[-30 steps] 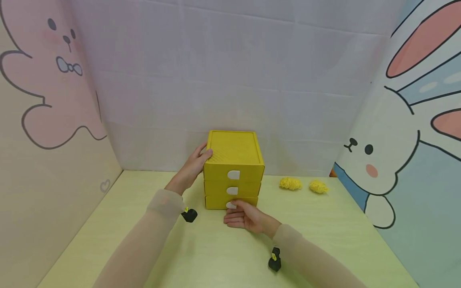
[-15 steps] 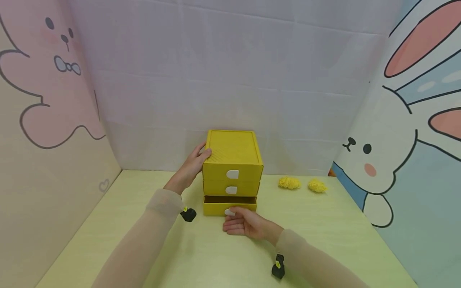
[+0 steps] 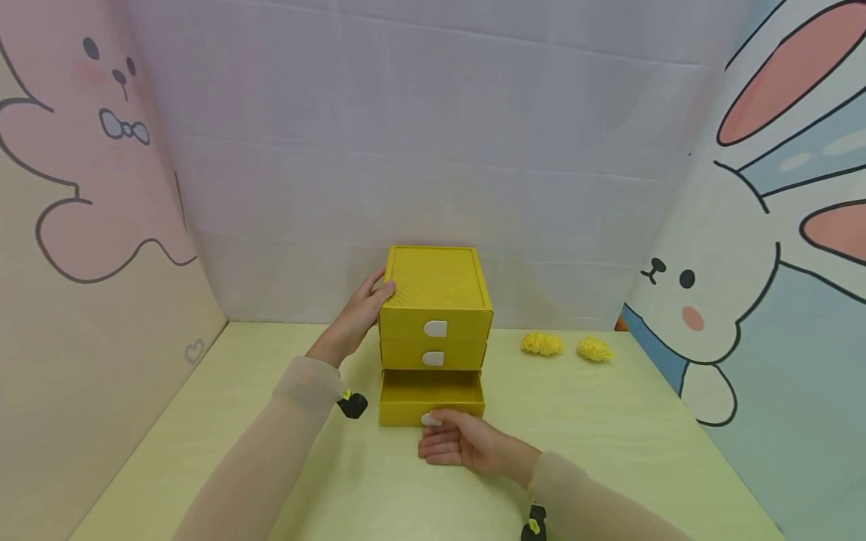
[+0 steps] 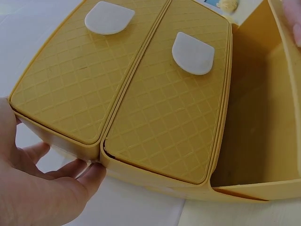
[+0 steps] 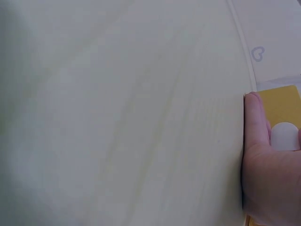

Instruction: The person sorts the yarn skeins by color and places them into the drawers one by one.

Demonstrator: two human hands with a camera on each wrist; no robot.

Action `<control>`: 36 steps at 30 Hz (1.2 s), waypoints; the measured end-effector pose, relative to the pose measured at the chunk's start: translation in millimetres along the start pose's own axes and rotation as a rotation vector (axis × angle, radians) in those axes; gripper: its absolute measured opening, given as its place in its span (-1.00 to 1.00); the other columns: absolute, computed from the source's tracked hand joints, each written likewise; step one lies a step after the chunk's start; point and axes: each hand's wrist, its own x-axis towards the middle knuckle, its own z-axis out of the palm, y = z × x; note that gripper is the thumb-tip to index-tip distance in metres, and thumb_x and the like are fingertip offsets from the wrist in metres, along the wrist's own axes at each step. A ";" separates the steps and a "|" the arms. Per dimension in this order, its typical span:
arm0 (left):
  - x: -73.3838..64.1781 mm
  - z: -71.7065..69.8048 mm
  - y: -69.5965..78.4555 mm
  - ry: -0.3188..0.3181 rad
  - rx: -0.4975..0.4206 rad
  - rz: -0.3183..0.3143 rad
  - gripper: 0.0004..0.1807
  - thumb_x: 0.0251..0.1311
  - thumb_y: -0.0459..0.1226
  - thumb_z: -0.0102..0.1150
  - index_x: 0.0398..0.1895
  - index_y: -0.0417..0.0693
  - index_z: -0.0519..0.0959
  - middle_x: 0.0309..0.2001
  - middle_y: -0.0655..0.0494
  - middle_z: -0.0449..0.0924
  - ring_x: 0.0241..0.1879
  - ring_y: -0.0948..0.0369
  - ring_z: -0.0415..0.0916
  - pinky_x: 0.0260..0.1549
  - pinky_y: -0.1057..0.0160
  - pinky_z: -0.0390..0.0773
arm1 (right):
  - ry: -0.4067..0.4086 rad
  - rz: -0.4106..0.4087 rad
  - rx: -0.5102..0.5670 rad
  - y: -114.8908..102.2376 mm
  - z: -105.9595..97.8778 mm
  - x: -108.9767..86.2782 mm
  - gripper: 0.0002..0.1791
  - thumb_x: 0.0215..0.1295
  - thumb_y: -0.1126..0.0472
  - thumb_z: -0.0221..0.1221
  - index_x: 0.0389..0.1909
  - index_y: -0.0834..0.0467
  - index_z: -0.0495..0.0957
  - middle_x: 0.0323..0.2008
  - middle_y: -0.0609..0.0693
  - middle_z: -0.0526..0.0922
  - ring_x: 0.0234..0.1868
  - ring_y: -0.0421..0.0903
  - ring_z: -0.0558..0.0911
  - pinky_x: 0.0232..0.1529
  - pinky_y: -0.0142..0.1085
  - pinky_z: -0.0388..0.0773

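A yellow drawer cabinet (image 3: 440,278) with three stacked drawers stands against the back wall. Its bottom drawer (image 3: 399,415) is pulled out toward me, and the bare inside floor shows. My left hand (image 3: 353,321) holds the cabinet's upper left side, thumb on the top edge; in the left wrist view the fingers (image 4: 94,178) press along that side. The white handle (image 3: 431,419) on the bottom drawer is pinched by my right hand (image 3: 473,443), with the other fingers below it. The upper two drawers, with white handles (image 4: 194,54), are closed.
Two yellow yarn bundles (image 3: 543,343) lie on the table to the cabinet's right, near the back wall (image 3: 433,135). Side walls with a bear and a rabbit drawing bound the pale table (image 3: 629,451) on both sides.
The bottom drawer has slid out toward me from closed, the right hand moving with its handle. The left hand has stayed on the cabinet's side.
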 end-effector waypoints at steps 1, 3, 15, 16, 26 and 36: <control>0.2 -0.1 -0.1 0.000 0.001 -0.001 -0.22 0.66 0.12 -0.09 0.77 0.32 -0.13 0.55 -0.13 0.23 0.44 -0.09 0.40 0.55 -0.16 0.21 | 0.000 0.002 0.000 1.0 0.8 -1.6 -0.40 0.62 -0.07 0.11 0.17 0.47 0.56 -0.04 0.23 0.80 -0.05 0.02 0.82 0.14 -0.08 0.72; 0.6 0.0 -0.2 0.000 0.000 -0.001 -0.22 0.66 0.11 -0.09 0.77 0.32 -0.13 0.56 -0.13 0.23 0.44 -0.09 0.40 0.55 -0.16 0.21 | 0.003 0.002 -0.001 3.0 2.0 -4.4 -0.41 0.62 -0.07 0.11 0.16 0.46 0.57 -0.04 0.23 0.80 -0.05 0.02 0.82 0.13 -0.08 0.72; 2.0 -0.7 -2.2 -0.007 -0.005 -0.002 -0.22 0.65 0.13 -0.08 0.77 0.33 -0.12 0.57 -0.13 0.21 0.45 -0.09 0.39 0.55 -0.16 0.21 | 0.012 -0.002 0.007 15.3 8.6 -18.3 -0.40 0.58 -0.08 0.18 0.14 0.45 0.58 -0.04 0.25 0.80 -0.05 0.01 0.81 0.13 -0.08 0.72; 2.2 -0.9 -2.4 -0.007 -0.005 -0.002 -0.22 0.65 0.13 -0.08 0.77 0.33 -0.12 0.57 -0.13 0.20 0.45 -0.09 0.38 0.55 -0.16 0.21 | 0.012 -0.001 0.007 16.1 9.3 -19.5 -0.40 0.58 -0.08 0.18 0.14 0.45 0.59 -0.04 0.24 0.80 -0.06 0.01 0.82 0.12 -0.08 0.72; 1.5 -1.2 -2.9 -0.003 0.001 -0.007 -0.22 0.65 0.13 -0.08 0.77 0.34 -0.11 0.59 -0.11 0.19 0.48 -0.07 0.36 0.57 -0.15 0.18 | 0.000 0.015 0.003 22.3 14.8 -29.2 -0.43 0.54 -0.08 0.24 0.11 0.41 0.61 -0.06 0.21 0.81 -0.06 -0.01 0.82 0.12 -0.09 0.72; 1.5 -1.4 -2.2 -0.001 0.002 -0.003 -0.21 0.65 0.13 -0.07 0.77 0.32 -0.12 0.60 -0.13 0.16 0.49 -0.08 0.34 0.57 -0.15 0.18 | -0.012 0.003 -0.006 26.6 19.7 -37.2 -0.48 0.53 -0.07 0.24 0.07 0.37 0.64 -0.05 0.22 0.81 -0.06 -0.01 0.82 0.11 -0.10 0.73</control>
